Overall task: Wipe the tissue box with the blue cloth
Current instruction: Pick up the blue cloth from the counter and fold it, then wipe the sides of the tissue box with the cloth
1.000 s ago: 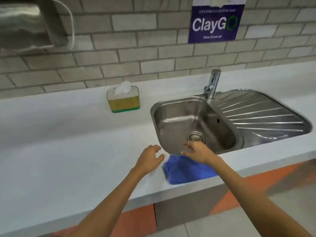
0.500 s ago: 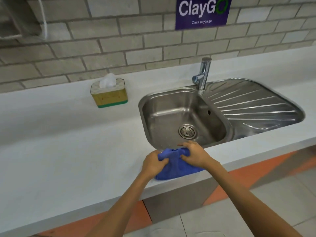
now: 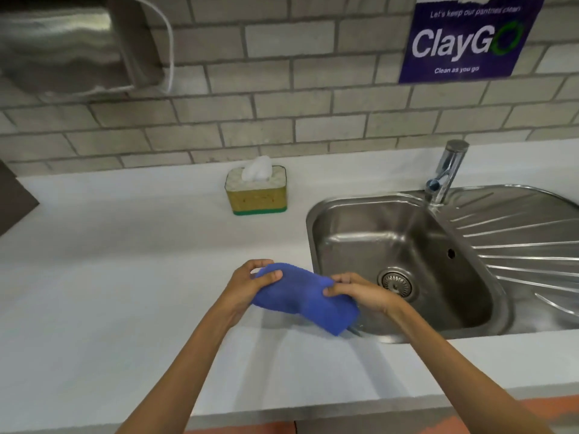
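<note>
Cloth (image 3: 300,296): solid blue; tissue box (image 3: 256,195) behind it: yellow sides, green base band, pale speckled top, white tissue; counter (image 3: 109,277): white; sink (image 3: 407,245) right of box: silver, ribbed drainer; sign (image 3: 463,39): purple, white lettering.

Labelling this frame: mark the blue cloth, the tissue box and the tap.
blue cloth (image 3: 300,297), head view, middle of the fabric between the hands.
tissue box (image 3: 256,198), head view, yellow front face.
tap (image 3: 448,170), head view, upright chrome stem.
</note>
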Action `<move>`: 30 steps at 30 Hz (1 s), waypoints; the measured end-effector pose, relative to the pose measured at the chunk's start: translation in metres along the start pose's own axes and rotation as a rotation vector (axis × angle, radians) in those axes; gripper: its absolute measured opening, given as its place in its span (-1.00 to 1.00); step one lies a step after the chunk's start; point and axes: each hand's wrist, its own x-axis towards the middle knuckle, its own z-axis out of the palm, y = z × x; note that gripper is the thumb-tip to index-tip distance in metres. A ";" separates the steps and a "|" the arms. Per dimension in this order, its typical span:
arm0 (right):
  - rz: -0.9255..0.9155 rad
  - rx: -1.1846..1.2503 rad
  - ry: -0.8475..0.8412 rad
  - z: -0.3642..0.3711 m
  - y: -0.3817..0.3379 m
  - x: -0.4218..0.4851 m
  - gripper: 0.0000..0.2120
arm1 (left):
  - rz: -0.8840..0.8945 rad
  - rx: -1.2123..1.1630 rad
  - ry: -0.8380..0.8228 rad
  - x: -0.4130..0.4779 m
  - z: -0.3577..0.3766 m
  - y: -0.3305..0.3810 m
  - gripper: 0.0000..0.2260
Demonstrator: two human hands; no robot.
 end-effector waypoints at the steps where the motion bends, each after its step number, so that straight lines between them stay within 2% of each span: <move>1: -0.020 0.050 -0.003 0.005 -0.008 0.007 -0.72 | -0.004 -0.016 0.073 0.004 -0.006 0.000 -0.71; 3: -0.077 0.106 -0.019 0.014 -0.025 0.022 -0.76 | 0.024 0.014 0.184 0.009 -0.014 -0.002 -0.68; 5: -0.126 0.086 -0.028 0.023 -0.044 0.035 -0.88 | 0.056 0.042 0.197 0.011 -0.020 -0.003 -0.73; 9: -0.179 -0.012 -0.077 0.040 -0.076 0.061 -0.99 | 0.001 -0.163 -0.073 0.010 -0.020 0.006 -0.64; 13: -0.179 -0.151 -0.132 0.050 -0.103 0.091 -0.80 | -0.064 -0.463 -0.175 0.022 -0.025 0.013 -0.62; 15: -0.203 -0.216 -0.137 0.052 -0.112 0.105 -0.81 | -0.064 -0.473 -0.180 0.028 -0.036 0.009 -0.64; 18: -0.236 -0.292 -0.098 0.050 -0.120 0.128 -0.92 | -0.077 -0.378 -0.205 0.045 -0.054 0.000 -0.60; 20: -0.232 -0.341 -0.033 0.046 -0.123 0.143 -0.80 | -0.117 -0.348 -0.189 0.061 -0.061 -0.002 -0.55; 23: -0.197 -0.405 0.099 0.031 -0.123 0.167 -0.72 | -0.144 -0.321 -0.088 0.087 -0.070 -0.004 -0.63; 27: -0.198 -0.156 0.419 0.001 -0.113 0.204 -0.85 | -0.120 -0.331 0.108 0.128 -0.097 -0.003 -0.85; 28: -0.210 -0.120 0.520 -0.008 -0.110 0.213 -0.83 | -0.096 -0.301 0.168 0.139 -0.106 -0.001 -0.92; 30: -0.218 -0.073 0.662 -0.023 -0.105 0.228 -0.73 | -0.068 -0.173 0.313 0.164 -0.122 0.005 -0.91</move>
